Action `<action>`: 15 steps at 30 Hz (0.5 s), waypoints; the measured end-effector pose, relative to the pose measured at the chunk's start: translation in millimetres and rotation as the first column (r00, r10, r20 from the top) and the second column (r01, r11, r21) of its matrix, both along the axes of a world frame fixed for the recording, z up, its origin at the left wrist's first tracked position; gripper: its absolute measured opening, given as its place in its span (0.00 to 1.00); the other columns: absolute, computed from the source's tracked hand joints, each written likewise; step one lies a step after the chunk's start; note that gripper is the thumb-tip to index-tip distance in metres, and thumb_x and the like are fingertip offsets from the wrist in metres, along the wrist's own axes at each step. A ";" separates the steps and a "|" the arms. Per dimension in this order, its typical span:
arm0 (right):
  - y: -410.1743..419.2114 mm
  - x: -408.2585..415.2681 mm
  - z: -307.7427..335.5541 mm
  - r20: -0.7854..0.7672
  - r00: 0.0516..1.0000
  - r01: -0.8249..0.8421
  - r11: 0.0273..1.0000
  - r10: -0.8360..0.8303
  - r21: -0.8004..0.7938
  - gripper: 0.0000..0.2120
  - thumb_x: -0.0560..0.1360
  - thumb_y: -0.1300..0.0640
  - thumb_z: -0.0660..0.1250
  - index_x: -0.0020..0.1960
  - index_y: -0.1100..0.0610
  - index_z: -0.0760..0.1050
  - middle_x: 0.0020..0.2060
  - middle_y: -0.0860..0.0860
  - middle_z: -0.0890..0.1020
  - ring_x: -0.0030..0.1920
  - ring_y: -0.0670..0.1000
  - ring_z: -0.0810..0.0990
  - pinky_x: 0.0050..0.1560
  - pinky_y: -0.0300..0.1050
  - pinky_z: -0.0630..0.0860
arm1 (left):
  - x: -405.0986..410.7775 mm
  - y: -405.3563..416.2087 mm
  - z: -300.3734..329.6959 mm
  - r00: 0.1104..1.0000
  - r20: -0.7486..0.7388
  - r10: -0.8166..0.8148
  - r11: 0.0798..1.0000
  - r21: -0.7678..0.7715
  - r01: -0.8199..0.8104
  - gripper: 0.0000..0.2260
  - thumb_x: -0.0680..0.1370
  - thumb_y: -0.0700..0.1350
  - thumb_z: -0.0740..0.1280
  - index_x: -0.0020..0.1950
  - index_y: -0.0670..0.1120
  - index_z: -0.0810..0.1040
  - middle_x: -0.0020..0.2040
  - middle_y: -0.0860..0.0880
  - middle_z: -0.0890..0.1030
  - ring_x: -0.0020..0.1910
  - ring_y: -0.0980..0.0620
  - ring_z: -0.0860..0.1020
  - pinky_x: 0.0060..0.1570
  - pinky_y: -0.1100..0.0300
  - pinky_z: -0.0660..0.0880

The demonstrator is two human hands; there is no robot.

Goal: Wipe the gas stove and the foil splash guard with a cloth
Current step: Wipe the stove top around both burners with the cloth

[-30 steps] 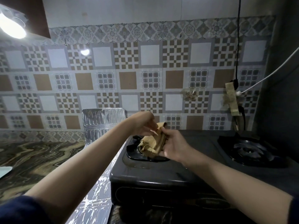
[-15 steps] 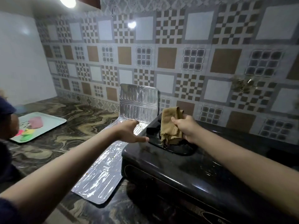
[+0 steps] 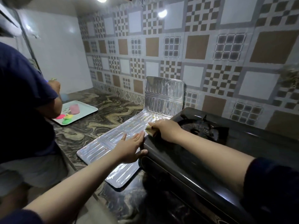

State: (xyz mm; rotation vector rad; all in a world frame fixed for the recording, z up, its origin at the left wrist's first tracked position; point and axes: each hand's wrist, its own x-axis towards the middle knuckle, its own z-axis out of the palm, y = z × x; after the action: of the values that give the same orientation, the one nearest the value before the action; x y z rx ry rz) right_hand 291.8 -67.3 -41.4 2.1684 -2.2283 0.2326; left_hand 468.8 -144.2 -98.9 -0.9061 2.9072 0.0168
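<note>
- At stove's left edge: right hand (image 3: 165,129) grips folded tan cloth (image 3: 150,130), mostly hidden by fingers.
- Left hand (image 3: 129,147) flat, fingers straight, on ribbed silver foil splash guard (image 3: 164,96) beside black gas stove (image 3: 186,160).
- Marbled brown counter (image 3: 103,117), patterned tile wall (image 3: 194,46).

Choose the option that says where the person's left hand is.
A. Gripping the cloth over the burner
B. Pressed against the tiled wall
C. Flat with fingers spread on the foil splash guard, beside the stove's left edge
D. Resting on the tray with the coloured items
C: the left hand lies open on the flat part of the foil splash guard by the stove, while the right hand holds the cloth.
</note>
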 end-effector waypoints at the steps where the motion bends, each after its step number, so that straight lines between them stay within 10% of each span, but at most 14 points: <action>1: 1.0 1.3 -5.1 0.008 1.000 0.017 0.998 -0.018 0.066 0.28 0.74 0.67 0.58 0.71 0.48 0.68 0.65 0.54 0.75 0.65 0.58 0.73 0.59 0.50 0.73 | -1.2 0.0 -1.0 1.000 -0.004 -0.010 1.000 -0.029 0.010 0.40 0.76 0.68 0.47 0.79 0.45 0.40 0.80 0.50 0.44 0.78 0.54 0.46 0.74 0.43 0.40; 10: 10.7 3.2 -21.0 -0.148 0.989 0.028 0.976 0.004 0.217 0.34 0.73 0.66 0.58 0.75 0.46 0.55 0.72 0.55 0.65 0.69 0.60 0.65 0.61 0.61 0.71 | -4.2 -0.2 0.5 0.998 0.015 -0.061 0.988 -0.144 0.062 0.33 0.82 0.59 0.51 0.79 0.43 0.43 0.80 0.47 0.46 0.78 0.51 0.47 0.75 0.54 0.42; 15: 36.8 4.6 -24.0 -0.052 0.998 -0.020 0.976 0.032 0.217 0.36 0.74 0.68 0.58 0.77 0.48 0.53 0.77 0.54 0.53 0.77 0.56 0.54 0.75 0.50 0.52 | -2.4 -2.9 -1.2 0.997 0.000 -0.080 0.987 -0.142 0.079 0.33 0.82 0.60 0.51 0.79 0.43 0.43 0.80 0.46 0.47 0.78 0.51 0.47 0.75 0.55 0.42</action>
State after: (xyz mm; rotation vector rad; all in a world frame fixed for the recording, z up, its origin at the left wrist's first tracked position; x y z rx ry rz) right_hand 296.4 -30.4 -65.4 2.2759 -2.2933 -0.0731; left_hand 466.4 -147.2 -100.1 -0.8097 2.9784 -0.1967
